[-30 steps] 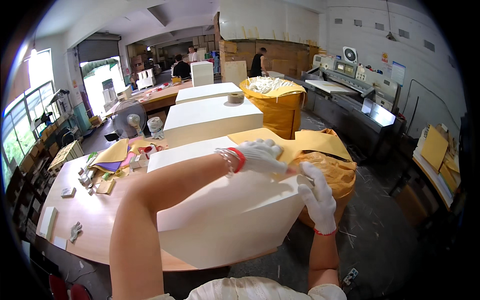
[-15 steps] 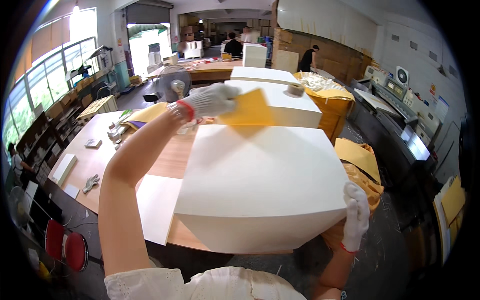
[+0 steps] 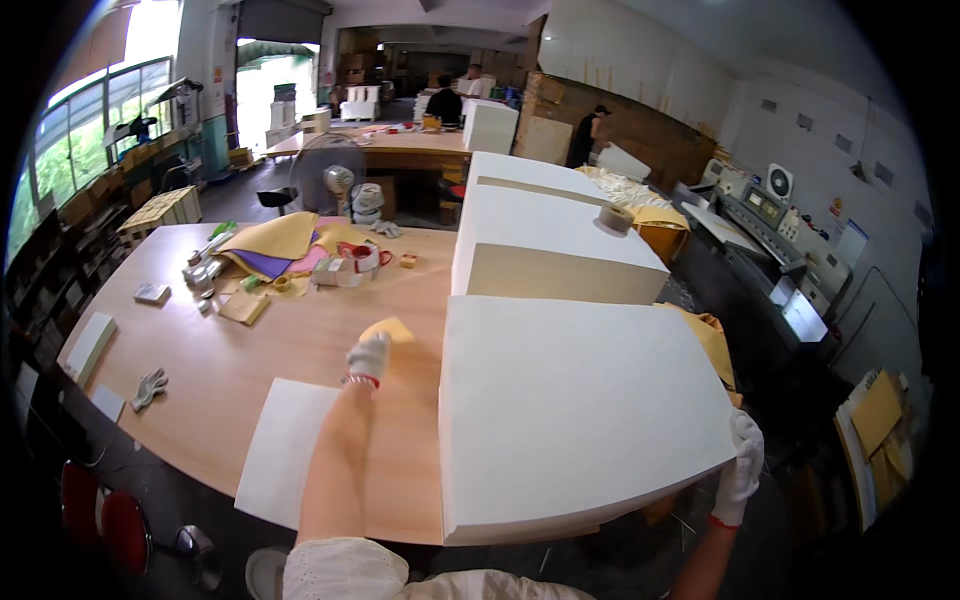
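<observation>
My left hand [image 3: 368,360], in a white knit glove with a red cuff, is closed on a small yellow sheet [image 3: 390,329], perhaps sandpaper or card, slightly blurred, low over the wooden table. To its right stands a large, smooth-topped white paper stack [image 3: 585,400]. Against the right side of that stack lies my gloved right hand [image 3: 742,460], its fingers extended along the near right corner. A flat white sheet or thin pile [image 3: 280,440] is on the table beside my left forearm.
More white stacks [image 3: 555,235] stand behind, with a tape roll [image 3: 614,219] on top. Yellow and purple sheets [image 3: 270,245] and small items lie at the table's far side. A loose glove [image 3: 150,388] is at left, a fan [image 3: 338,180] behind. People work farther back.
My left hand has swung down and left from above the stack's far edge to the table side, carrying the yellow sheet. My right hand stays at the stack's side. The view has shifted left.
</observation>
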`<state>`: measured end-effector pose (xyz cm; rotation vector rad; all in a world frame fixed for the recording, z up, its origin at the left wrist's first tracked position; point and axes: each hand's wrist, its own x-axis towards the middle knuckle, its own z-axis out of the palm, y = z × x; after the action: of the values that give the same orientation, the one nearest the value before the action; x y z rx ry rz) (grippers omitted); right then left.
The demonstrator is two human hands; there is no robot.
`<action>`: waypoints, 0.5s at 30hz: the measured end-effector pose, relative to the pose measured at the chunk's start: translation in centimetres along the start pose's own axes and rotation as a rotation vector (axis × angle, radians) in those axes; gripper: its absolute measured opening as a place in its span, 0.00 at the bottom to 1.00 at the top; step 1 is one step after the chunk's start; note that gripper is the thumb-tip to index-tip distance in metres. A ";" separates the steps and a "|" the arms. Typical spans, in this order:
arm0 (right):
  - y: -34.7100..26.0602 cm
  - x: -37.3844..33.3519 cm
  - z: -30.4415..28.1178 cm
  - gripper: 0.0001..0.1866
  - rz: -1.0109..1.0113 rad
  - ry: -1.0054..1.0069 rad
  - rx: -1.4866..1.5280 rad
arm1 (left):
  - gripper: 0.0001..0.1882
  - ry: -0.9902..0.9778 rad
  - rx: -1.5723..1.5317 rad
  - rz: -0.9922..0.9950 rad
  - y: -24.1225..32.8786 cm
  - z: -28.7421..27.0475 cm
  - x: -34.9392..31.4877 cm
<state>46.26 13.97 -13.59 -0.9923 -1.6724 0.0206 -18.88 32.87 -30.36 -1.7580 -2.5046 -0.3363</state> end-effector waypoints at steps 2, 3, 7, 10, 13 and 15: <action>-0.6 0.2 -0.7 0.23 -0.044 0.004 -0.109 | 0.12 -0.124 -0.007 0.125 1.8 4.4 -1.2; -2.0 0.5 -0.3 0.22 -0.107 0.022 -0.114 | 0.13 -0.201 0.004 0.198 3.0 6.0 -2.0; -4.9 1.4 0.3 0.21 -0.039 -0.050 -0.170 | 0.16 -0.240 -0.117 0.222 1.3 7.9 -0.8; -4.9 1.1 1.3 0.21 0.121 -0.011 0.025 | 0.15 -0.126 -0.406 0.179 -1.8 1.2 3.4; -3.9 1.4 0.4 0.22 -0.033 -0.046 0.333 | 0.15 0.090 -1.058 0.351 -0.7 -11.6 4.7; -3.0 0.6 0.0 0.23 0.129 -0.013 0.464 | 0.15 0.176 -1.234 0.585 1.3 -21.4 0.9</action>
<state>44.48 12.42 -11.62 -0.7424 -1.5173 0.4800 -19.51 29.54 -9.20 -2.4313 -1.4864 -2.1257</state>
